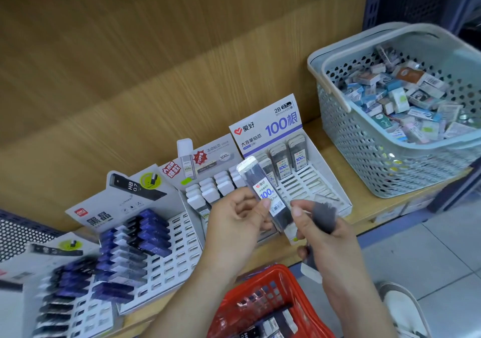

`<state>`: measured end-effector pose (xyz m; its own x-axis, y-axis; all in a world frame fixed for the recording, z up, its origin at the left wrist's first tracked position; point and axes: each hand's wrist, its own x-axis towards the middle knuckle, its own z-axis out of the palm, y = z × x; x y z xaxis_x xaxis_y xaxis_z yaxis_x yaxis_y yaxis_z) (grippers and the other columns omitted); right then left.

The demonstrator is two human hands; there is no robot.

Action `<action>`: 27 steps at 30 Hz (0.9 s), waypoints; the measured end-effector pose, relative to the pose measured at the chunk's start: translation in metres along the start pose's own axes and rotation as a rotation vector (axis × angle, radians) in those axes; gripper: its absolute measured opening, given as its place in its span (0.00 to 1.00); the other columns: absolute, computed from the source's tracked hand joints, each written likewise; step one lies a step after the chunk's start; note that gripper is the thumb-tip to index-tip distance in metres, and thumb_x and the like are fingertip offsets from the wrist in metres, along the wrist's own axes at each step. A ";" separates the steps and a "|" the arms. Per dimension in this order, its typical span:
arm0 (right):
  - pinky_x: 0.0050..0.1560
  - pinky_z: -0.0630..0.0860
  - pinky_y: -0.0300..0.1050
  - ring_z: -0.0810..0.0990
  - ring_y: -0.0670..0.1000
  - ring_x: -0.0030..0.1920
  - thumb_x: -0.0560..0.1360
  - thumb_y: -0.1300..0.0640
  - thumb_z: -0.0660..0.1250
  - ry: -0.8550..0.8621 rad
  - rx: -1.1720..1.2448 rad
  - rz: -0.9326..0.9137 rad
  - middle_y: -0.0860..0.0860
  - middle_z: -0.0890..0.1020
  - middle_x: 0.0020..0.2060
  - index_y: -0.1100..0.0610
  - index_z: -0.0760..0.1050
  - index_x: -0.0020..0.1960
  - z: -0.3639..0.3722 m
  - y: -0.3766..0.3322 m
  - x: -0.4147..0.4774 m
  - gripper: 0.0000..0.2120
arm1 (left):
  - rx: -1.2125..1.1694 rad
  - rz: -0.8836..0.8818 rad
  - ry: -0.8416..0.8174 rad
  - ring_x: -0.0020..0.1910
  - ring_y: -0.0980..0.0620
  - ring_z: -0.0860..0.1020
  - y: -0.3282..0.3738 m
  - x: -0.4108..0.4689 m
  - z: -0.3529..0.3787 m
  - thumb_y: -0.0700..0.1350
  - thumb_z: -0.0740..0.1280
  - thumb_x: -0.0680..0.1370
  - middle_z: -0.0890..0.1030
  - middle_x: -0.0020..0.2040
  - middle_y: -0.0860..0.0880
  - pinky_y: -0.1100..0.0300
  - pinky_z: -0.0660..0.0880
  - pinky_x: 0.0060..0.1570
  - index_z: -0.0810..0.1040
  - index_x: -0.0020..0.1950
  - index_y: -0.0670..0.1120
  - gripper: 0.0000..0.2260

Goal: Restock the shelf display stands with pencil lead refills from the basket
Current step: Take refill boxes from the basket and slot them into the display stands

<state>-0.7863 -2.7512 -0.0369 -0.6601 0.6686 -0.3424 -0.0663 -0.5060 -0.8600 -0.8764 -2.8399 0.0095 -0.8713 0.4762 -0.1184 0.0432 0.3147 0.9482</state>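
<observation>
**Desk:** Two hands, two loads?

**Photographer:** Yes. The left hand (pixel 234 223) pinches one clear plastic lead refill case with a white cap (pixel 263 189) between thumb and curled fingers. It is held just in front of the white slotted cardboard display stand (pixel 312 181) on the wooden shelf (pixel 359 176). The right hand (pixel 330 241) grips a blurred dark bundle (pixel 324 215), seemingly more refills.

**Desk:** Risks?

**Photographer:** Likely a fumble. The crowded right hand could spill cases past the red plastic basket (pixel 229 301) onto the floor (pixel 429 246), or the case could land in the wrong stand.

**Desk:** Legible text?

**Photographer:** The case says "100". Its stand's header reads "爱好", "2B 0.7", "100根". The grey slotted stand (pixel 182 233) at left shows "deli", "黑晶", "HB 0.7".
</observation>
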 end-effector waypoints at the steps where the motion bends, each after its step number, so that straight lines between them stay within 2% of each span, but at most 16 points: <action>1: 0.24 0.67 0.38 0.71 0.42 0.27 0.75 0.61 0.70 -0.012 0.000 0.006 0.48 0.77 0.27 0.57 0.82 0.45 0.001 0.002 -0.001 0.02 | -0.070 -0.021 -0.007 0.32 0.50 0.80 0.002 -0.001 0.000 0.39 0.68 0.76 0.78 0.32 0.49 0.61 0.79 0.38 0.77 0.42 0.45 0.04; 3: 0.24 0.67 0.37 0.70 0.44 0.27 0.75 0.64 0.69 -0.019 0.006 0.016 0.49 0.75 0.25 0.59 0.82 0.45 0.002 0.005 -0.001 0.03 | -0.128 -0.048 -0.024 0.32 0.50 0.80 0.003 -0.003 -0.001 0.37 0.68 0.75 0.78 0.32 0.48 0.59 0.80 0.38 0.75 0.48 0.44 0.05; 5: 0.24 0.68 0.37 0.69 0.46 0.26 0.75 0.63 0.70 -0.017 -0.025 -0.004 0.49 0.74 0.25 0.59 0.82 0.44 0.001 0.005 0.000 0.03 | -0.152 -0.047 -0.024 0.34 0.51 0.81 0.001 0.000 -0.004 0.35 0.69 0.74 0.81 0.35 0.48 0.56 0.81 0.40 0.74 0.58 0.47 0.15; 7: 0.24 0.66 0.36 0.67 0.47 0.25 0.76 0.64 0.69 -0.016 -0.058 -0.027 0.48 0.73 0.24 0.59 0.82 0.43 -0.002 0.005 0.001 0.04 | -0.150 -0.017 0.001 0.35 0.52 0.81 0.005 0.008 -0.009 0.36 0.70 0.74 0.81 0.36 0.49 0.57 0.80 0.39 0.74 0.61 0.52 0.19; 10: 0.24 0.66 0.35 0.68 0.46 0.24 0.76 0.65 0.69 0.011 -0.078 -0.031 0.46 0.74 0.23 0.60 0.82 0.45 -0.007 0.004 0.002 0.04 | -0.034 0.010 -0.007 0.32 0.52 0.79 0.017 0.024 -0.018 0.37 0.69 0.75 0.79 0.34 0.49 0.61 0.79 0.37 0.79 0.58 0.48 0.13; 12: 0.24 0.68 0.36 0.70 0.45 0.24 0.77 0.65 0.69 0.055 -0.039 -0.030 0.47 0.75 0.25 0.59 0.81 0.46 -0.007 0.006 0.004 0.04 | 0.055 -0.005 -0.072 0.31 0.50 0.79 0.027 0.033 -0.021 0.34 0.70 0.74 0.80 0.34 0.44 0.62 0.78 0.34 0.80 0.53 0.44 0.09; 14: 0.26 0.69 0.39 0.71 0.46 0.26 0.78 0.66 0.66 0.122 0.067 0.005 0.51 0.75 0.30 0.56 0.78 0.49 -0.007 0.008 0.007 0.06 | 0.133 0.015 -0.095 0.31 0.47 0.79 0.036 0.043 -0.020 0.32 0.71 0.73 0.82 0.36 0.39 0.58 0.79 0.33 0.79 0.50 0.42 0.08; 15: 0.29 0.69 0.42 0.71 0.47 0.28 0.78 0.68 0.65 0.159 0.124 0.035 0.52 0.74 0.32 0.55 0.75 0.49 -0.007 0.010 0.009 0.08 | 0.167 0.049 -0.076 0.32 0.46 0.80 0.038 0.050 -0.019 0.32 0.71 0.73 0.82 0.38 0.38 0.54 0.81 0.36 0.79 0.49 0.42 0.08; 17: 0.33 0.68 0.46 0.71 0.51 0.30 0.76 0.73 0.61 0.222 0.248 0.085 0.53 0.72 0.33 0.56 0.72 0.47 -0.011 0.012 0.013 0.12 | 0.237 0.137 -0.013 0.34 0.46 0.81 0.041 0.065 -0.013 0.35 0.71 0.74 0.83 0.36 0.43 0.48 0.81 0.42 0.79 0.46 0.48 0.08; 19: 0.39 0.71 0.49 0.74 0.53 0.33 0.75 0.75 0.59 0.247 0.300 0.099 0.53 0.75 0.31 0.57 0.71 0.48 -0.016 0.016 0.015 0.14 | 0.371 0.239 0.028 0.35 0.48 0.82 0.039 0.077 -0.003 0.39 0.71 0.74 0.82 0.34 0.50 0.51 0.80 0.42 0.78 0.43 0.53 0.09; 21: 0.50 0.74 0.50 0.79 0.53 0.39 0.77 0.74 0.59 0.237 0.278 0.100 0.51 0.80 0.29 0.55 0.72 0.50 -0.017 0.018 0.015 0.14 | 0.497 0.325 0.035 0.35 0.50 0.81 0.035 0.084 0.008 0.42 0.71 0.74 0.81 0.35 0.53 0.57 0.77 0.40 0.78 0.44 0.53 0.06; 24: 0.57 0.76 0.47 0.83 0.52 0.48 0.78 0.74 0.61 0.241 0.304 0.096 0.52 0.82 0.36 0.57 0.74 0.54 -0.017 0.019 0.013 0.14 | 0.626 0.390 0.029 0.37 0.52 0.79 0.027 0.089 0.022 0.45 0.71 0.75 0.80 0.38 0.53 0.60 0.76 0.41 0.79 0.51 0.50 0.06; 27: 0.58 0.78 0.47 0.84 0.53 0.53 0.78 0.75 0.59 0.257 0.350 0.078 0.54 0.79 0.43 0.60 0.73 0.60 -0.017 0.018 0.013 0.16 | 0.741 0.417 0.026 0.39 0.56 0.76 0.020 0.091 0.028 0.46 0.69 0.76 0.80 0.41 0.54 0.68 0.72 0.39 0.79 0.55 0.50 0.08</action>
<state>-0.7834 -2.7425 -0.0629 -0.4687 0.7126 -0.5220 -0.3025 -0.6847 -0.6631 -0.9410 -2.7679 0.0095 -0.7233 0.6568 0.2132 0.6645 0.5781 0.4735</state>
